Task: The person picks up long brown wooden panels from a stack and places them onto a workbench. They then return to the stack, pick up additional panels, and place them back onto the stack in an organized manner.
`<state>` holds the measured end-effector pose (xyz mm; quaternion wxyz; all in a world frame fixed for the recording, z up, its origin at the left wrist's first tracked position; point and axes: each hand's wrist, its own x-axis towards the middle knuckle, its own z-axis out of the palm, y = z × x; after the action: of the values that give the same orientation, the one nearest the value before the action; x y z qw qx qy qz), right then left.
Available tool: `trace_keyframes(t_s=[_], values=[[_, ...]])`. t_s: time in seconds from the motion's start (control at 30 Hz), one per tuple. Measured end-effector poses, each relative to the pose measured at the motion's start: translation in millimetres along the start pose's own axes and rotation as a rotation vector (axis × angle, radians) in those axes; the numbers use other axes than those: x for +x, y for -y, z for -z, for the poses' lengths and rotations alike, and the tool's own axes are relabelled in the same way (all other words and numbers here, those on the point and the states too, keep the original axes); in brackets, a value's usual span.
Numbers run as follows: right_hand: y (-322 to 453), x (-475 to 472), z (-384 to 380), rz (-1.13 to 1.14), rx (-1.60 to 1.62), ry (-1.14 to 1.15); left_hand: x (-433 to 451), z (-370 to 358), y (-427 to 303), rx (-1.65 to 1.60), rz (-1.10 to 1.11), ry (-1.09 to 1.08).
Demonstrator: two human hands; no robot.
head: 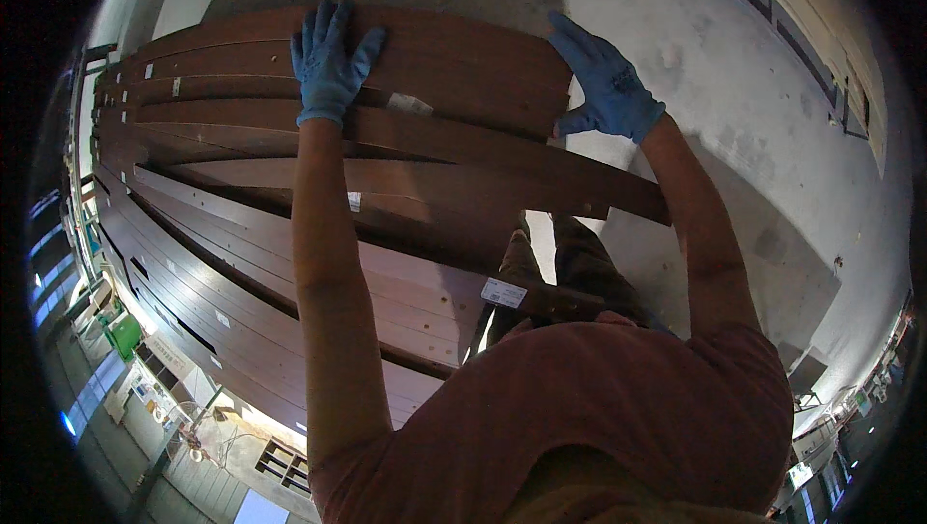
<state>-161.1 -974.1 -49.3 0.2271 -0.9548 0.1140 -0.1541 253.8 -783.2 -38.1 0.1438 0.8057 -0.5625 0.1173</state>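
Note:
Long reddish-brown boards [463, 53], which look like painted steel or wood, lie side by side before me. My left hand [331, 64], in a blue work glove, rests flat on the far boards with its fingers spread. At the right ends of these boards is my right hand [605, 82], gloved alike, its thumb and fingers apart near the end edge; whether it touches the edge is hard to tell. One brown board [507, 144] reaches farther right, beneath my right forearm. Nearer to me, a white label [504, 292] is stuck on a board's end.
A wide stack of similar brown boards [239, 285] extends to the left and close to my body. My legs [586, 256] stand by the board ends on a grey concrete floor [753, 104]. A green object [124, 336] and workshop items lie beyond the stack at the lower left.

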Motion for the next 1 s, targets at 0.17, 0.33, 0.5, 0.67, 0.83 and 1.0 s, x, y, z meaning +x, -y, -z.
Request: trace_keyframes(t_s=[0.17, 0.33, 0.5, 0.67, 0.83, 1.0], values=[[1.1, 4.9, 4.3, -0.005, -0.002, 0.013, 0.7, -3.0, 0.4, -0.012, -0.005, -0.023], [11.3, 7.5, 9.5, -0.092, -0.029, 0.067, 5.4, 4.5, -0.6, -0.05, -0.038, 0.031], [33.0, 9.7, 26.5, -0.054, -0.019, -0.002, 1.1, 9.9, -10.2, 0.081, -0.025, -0.061], [97.2, -31.5, 46.9, -0.132, -0.066, -0.045, -3.2, 5.9, -8.9, -0.043, 0.065, -0.03], [157.2, -70.5, 30.1, -0.355, -0.065, 0.129, -3.4, 13.8, -11.9, -0.125, 0.1, -0.031], [151.2, -70.8, 20.3, -0.299, 0.044, 0.203, -14.0, 39.7, -24.5, -0.204, 0.195, -0.104]])
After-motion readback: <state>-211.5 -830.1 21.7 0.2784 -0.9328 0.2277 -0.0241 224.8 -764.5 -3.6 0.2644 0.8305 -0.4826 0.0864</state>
